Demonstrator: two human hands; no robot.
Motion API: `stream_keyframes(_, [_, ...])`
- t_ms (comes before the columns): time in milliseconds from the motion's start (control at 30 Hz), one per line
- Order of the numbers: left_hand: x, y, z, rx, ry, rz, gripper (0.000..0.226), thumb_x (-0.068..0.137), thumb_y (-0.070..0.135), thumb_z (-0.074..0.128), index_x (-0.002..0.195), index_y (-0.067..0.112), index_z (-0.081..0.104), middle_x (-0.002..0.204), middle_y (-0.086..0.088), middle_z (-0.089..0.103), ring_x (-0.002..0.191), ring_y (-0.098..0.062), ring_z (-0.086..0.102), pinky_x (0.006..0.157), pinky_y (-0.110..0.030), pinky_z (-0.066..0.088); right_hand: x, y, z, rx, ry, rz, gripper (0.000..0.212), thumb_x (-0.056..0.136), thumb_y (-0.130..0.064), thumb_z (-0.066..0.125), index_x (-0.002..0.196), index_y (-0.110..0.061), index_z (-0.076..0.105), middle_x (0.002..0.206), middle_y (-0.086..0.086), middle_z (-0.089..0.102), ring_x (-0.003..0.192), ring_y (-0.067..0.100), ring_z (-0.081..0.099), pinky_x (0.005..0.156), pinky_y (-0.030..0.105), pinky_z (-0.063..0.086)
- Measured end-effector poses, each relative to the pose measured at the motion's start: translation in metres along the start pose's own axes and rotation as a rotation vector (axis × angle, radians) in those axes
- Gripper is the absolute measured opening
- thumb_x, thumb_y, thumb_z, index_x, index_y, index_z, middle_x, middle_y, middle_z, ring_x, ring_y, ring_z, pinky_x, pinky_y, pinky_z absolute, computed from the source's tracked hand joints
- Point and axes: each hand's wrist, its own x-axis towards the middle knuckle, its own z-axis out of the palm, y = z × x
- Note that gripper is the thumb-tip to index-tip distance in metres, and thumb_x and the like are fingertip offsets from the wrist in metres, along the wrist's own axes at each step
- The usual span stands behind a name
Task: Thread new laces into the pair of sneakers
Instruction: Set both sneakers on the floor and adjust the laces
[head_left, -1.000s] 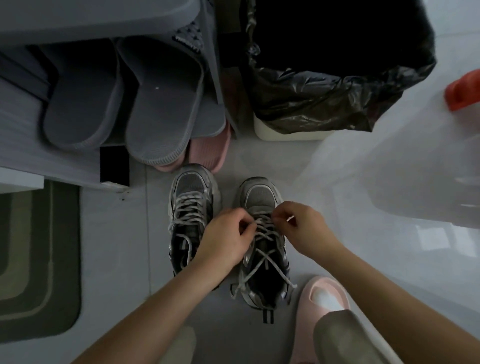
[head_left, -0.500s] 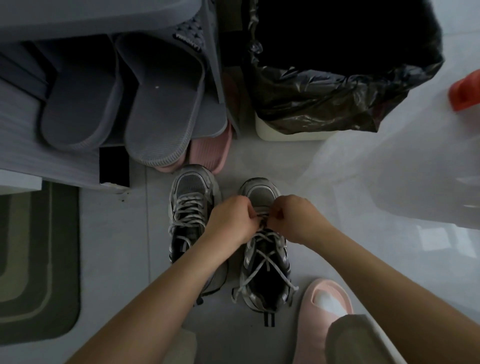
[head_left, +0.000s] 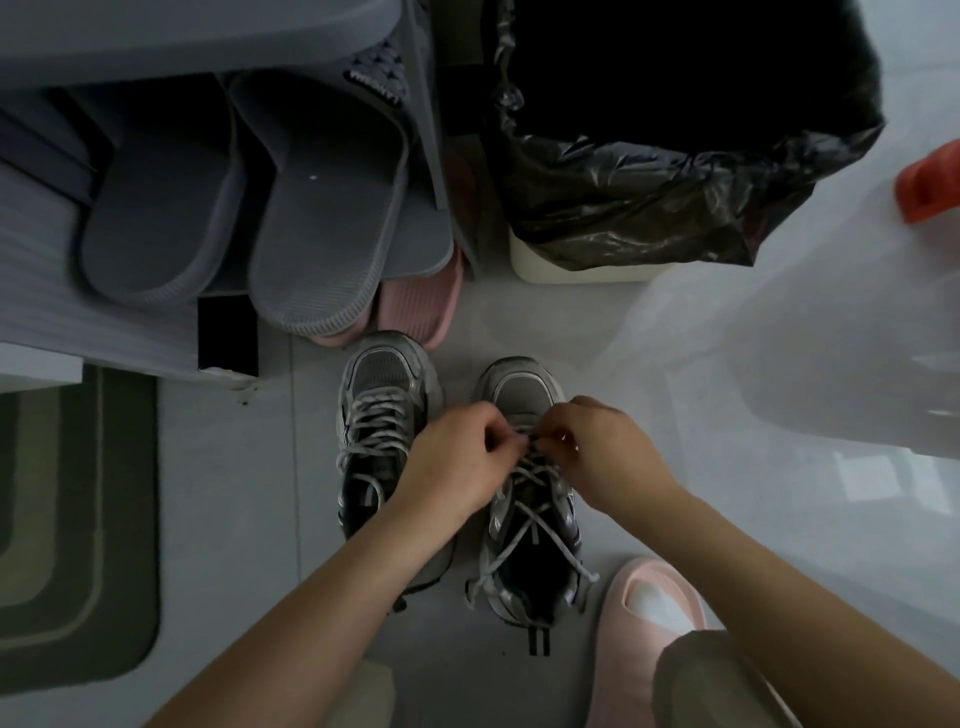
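Two grey sneakers stand side by side on the pale floor, toes pointing away from me. The left sneaker (head_left: 382, 410) carries a grey-white lace crossed through its eyelets. On the right sneaker (head_left: 524, 545) the lace (head_left: 530, 519) crosses loosely, its ends trailing over the sides near the heel. My left hand (head_left: 460, 462) and my right hand (head_left: 597, 447) meet above the right sneaker's front eyelets. Each hand pinches the lace there with curled fingers; the fingertips hide the exact spot.
Grey slippers (head_left: 311, 197) stick out of a low rack at the back left, with pink slippers (head_left: 415, 306) below them. A bin with a black bag (head_left: 649, 171) stands behind the sneakers. A green mat (head_left: 67, 530) lies left. My foot wears a pink slipper (head_left: 649, 613) at right.
Both hands went forward from the middle of the right sneaker's lacing to its front eyelets and closed together. They have since parted a little, still pinching the lace.
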Motion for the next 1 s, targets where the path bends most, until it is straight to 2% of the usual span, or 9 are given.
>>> stream_keyframes(100, [0.000,0.001,0.001,0.076,-0.033,0.031,0.018,0.082,0.035,0.068,0.095,0.022,0.069,0.099,0.003,0.062,0.093,-0.017,0.060,0.077,-0.026,0.041,0.005,-0.007,-0.002,-0.144,-0.085,0.028,0.020,0.089,-0.025,0.053,0.104,-0.019,0.066,0.103,0.005,0.057,0.096,0.028,0.058,0.077,0.034,0.049])
stream_keyframes(233, [0.001,-0.006,-0.002,0.038,-0.027,-0.035,0.013,0.088,0.026,0.061,0.093,0.016,0.068,0.098,0.000,0.068,0.095,-0.020,0.062,0.080,-0.027,0.043,0.009,-0.008,-0.002,-0.211,-0.155,0.049,0.020,0.091,-0.023,0.049,0.098,-0.007,0.059,0.104,0.011,0.055,0.097,0.032,0.057,0.076,0.032,0.043])
stream_keyframes(367, [0.000,-0.009,0.002,0.010,-0.031,-0.082,0.011,0.090,0.022,0.057,0.090,0.013,0.064,0.098,-0.003,0.069,0.094,-0.022,0.063,0.080,-0.029,0.045,0.000,-0.001,0.002,-0.061,-0.129,0.072,0.019,0.095,-0.019,0.043,0.092,-0.003,0.053,0.095,0.015,0.056,0.089,0.034,0.055,0.072,0.032,0.035])
stream_keyframes(467, [-0.001,-0.011,0.005,-0.028,-0.033,-0.094,0.011,0.091,0.020,0.054,0.090,0.010,0.061,0.107,-0.006,0.068,0.098,-0.025,0.063,0.085,-0.033,0.047,-0.009,0.009,0.007,0.081,-0.065,0.130,0.016,0.094,-0.018,0.047,0.085,-0.006,0.052,0.081,0.007,0.053,0.076,0.027,0.050,0.062,0.027,0.027])
stream_keyframes(600, [-0.003,-0.014,0.004,-0.069,-0.044,-0.120,0.008,0.092,0.021,0.054,0.088,0.015,0.056,0.099,-0.007,0.069,0.087,-0.026,0.066,0.082,-0.038,0.051,-0.013,0.019,0.008,0.198,-0.026,0.196,0.016,0.094,-0.019,0.051,0.086,-0.006,0.056,0.072,0.002,0.057,0.069,0.023,0.050,0.054,0.022,0.028])
stream_keyframes(700, [-0.006,-0.010,-0.001,-0.073,-0.018,-0.025,0.006,0.091,0.022,0.057,0.095,0.018,0.056,0.090,0.000,0.063,0.081,-0.021,0.064,0.078,-0.033,0.050,-0.012,0.011,0.003,0.146,0.007,0.064,0.008,0.090,-0.023,0.059,0.089,-0.015,0.057,0.081,-0.001,0.055,0.072,0.019,0.051,0.062,0.018,0.037])
stream_keyframes(800, [-0.007,-0.003,-0.003,0.025,0.013,0.163,0.011,0.087,0.023,0.063,0.096,0.017,0.064,0.103,0.004,0.058,0.095,-0.017,0.060,0.082,-0.026,0.043,-0.008,-0.001,-0.002,-0.027,0.027,-0.101,0.013,0.085,-0.026,0.064,0.095,-0.018,0.067,0.101,0.004,0.058,0.092,0.027,0.057,0.077,0.036,0.048])
stream_keyframes(900, [-0.004,0.000,-0.003,0.136,-0.052,0.175,0.016,0.086,0.026,0.064,0.098,0.017,0.069,0.115,0.002,0.059,0.104,-0.019,0.059,0.088,-0.031,0.043,-0.003,-0.011,-0.004,-0.330,-0.032,-0.130,0.022,0.089,-0.028,0.055,0.107,-0.024,0.067,0.116,0.001,0.054,0.109,0.025,0.051,0.087,0.031,0.042])
stream_keyframes(1000, [0.001,0.002,-0.004,0.181,-0.087,0.182,0.012,0.085,0.026,0.064,0.093,0.018,0.068,0.106,-0.001,0.060,0.101,-0.023,0.059,0.082,-0.031,0.042,0.002,-0.013,-0.009,-0.421,-0.064,-0.132,0.024,0.090,-0.029,0.052,0.111,-0.027,0.064,0.118,-0.001,0.053,0.112,0.023,0.051,0.087,0.030,0.038])
